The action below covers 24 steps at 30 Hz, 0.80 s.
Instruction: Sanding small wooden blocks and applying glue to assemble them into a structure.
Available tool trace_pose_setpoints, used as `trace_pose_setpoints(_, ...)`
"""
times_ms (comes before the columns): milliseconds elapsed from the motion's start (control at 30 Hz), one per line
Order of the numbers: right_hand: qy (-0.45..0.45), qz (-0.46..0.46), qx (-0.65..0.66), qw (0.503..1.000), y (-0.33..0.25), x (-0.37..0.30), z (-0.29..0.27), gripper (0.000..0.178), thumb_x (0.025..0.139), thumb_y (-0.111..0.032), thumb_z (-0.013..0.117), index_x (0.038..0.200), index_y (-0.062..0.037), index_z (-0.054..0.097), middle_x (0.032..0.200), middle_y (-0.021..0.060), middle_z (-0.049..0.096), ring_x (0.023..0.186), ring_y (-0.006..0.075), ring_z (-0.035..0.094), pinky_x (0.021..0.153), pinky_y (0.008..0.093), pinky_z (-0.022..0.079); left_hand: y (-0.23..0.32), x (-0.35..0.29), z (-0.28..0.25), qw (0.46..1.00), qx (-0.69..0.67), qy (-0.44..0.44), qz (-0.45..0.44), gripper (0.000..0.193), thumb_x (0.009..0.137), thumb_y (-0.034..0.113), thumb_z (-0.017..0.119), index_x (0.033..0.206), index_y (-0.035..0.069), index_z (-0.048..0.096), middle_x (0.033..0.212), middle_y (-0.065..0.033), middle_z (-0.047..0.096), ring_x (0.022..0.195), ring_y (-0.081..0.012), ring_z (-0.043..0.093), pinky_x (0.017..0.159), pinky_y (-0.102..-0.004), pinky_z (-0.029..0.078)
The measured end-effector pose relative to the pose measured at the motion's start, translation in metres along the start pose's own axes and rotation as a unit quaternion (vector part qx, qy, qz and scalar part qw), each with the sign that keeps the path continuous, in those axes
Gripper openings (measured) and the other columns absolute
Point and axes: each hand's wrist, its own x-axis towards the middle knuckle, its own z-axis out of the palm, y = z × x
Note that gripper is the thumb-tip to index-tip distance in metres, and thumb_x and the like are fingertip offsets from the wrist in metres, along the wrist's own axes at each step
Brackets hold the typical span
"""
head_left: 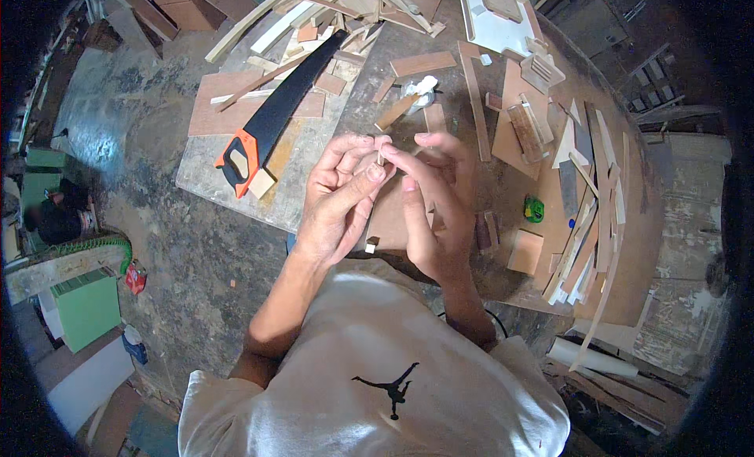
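My left hand (339, 198) is closed in a pinch in front of my chest, above the near edge of the workbench. Between its thumb and fingers is a small pale piece (381, 157), too small and too covered to name. My right hand (440, 209) faces it with the fingers apart, and its index fingertip touches my left fingertips at the piece. Just beyond the hands, a brown wooden strip (397, 111) rests by a crumpled white wad (424, 86). Below them, a tiny pale block (371, 245) sits near the bench edge.
A handsaw (287, 103) with an orange and black handle lies to the left on the workbench (220, 178). Wood offcuts (424, 62) are scattered at the back. On the right are a green tape measure (534, 208), a square board (525, 252) and stacked thin strips (585, 237).
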Motion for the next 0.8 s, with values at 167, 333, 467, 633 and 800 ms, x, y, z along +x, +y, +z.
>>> trace_pose_setpoints(167,0.019,-0.030,-0.061,0.998,0.006,-0.003,0.005,0.046,0.083,0.008,0.056,0.121,-0.0138,0.070,0.123,0.0088,0.043,0.093,0.0168,0.051,0.082,0.0304,0.046,-0.001,0.000,-0.001,1.000,0.011,0.016,-0.003,0.035,0.090,-0.008,0.062,0.122,0.005,0.056,0.128,-0.0130,0.062,0.120,-0.0190,0.058,0.105,-0.0331,0.045)
trace_pose_setpoints(333,0.028,-0.061,-0.095,0.993,0.007,-0.003,0.002,0.053,0.079,0.011,0.057,0.123,-0.0156,0.070,0.124,0.0089,0.044,0.091,0.0171,0.050,0.082,0.0304,0.046,0.000,0.000,0.002,1.000,0.007,0.016,-0.002,0.032,0.091,-0.008,0.061,0.120,0.005,0.057,0.127,-0.0135,0.063,0.119,-0.0179,0.059,0.104,-0.0321,0.045)
trace_pose_setpoints(467,0.030,-0.072,-0.114,0.990,0.008,-0.005,0.002,0.053,0.078,0.013,0.056,0.122,-0.0126,0.070,0.126,0.0095,0.043,0.094,0.0179,0.051,0.083,0.0304,0.047,-0.003,0.001,-0.001,1.000,-0.002,0.017,-0.008,0.031,0.091,-0.008,0.061,0.119,0.005,0.058,0.127,-0.0135,0.063,0.119,-0.0175,0.059,0.105,-0.0318,0.044)
trace_pose_setpoints(633,0.025,-0.095,-0.161,0.982,0.015,-0.006,0.000,0.056,0.077,0.009,0.062,0.125,-0.0196,0.069,0.126,0.0092,0.044,0.096,0.0204,0.049,0.083,0.0322,0.047,-0.003,0.001,-0.002,1.000,0.006,0.026,-0.008,0.030,0.091,-0.008,0.062,0.118,0.005,0.058,0.126,-0.0139,0.063,0.119,-0.0173,0.058,0.105,-0.0313,0.044)
trace_pose_setpoints(800,0.027,-0.112,-0.173,0.978,0.016,-0.007,-0.001,0.057,0.077,0.007,0.064,0.125,-0.0217,0.069,0.125,0.0104,0.045,0.096,0.0216,0.049,0.081,0.0321,0.046,-0.003,0.001,-0.001,0.999,-0.004,0.033,-0.014,0.030,0.091,-0.008,0.062,0.118,0.005,0.058,0.125,-0.0131,0.064,0.118,-0.0169,0.059,0.104,-0.0306,0.045)
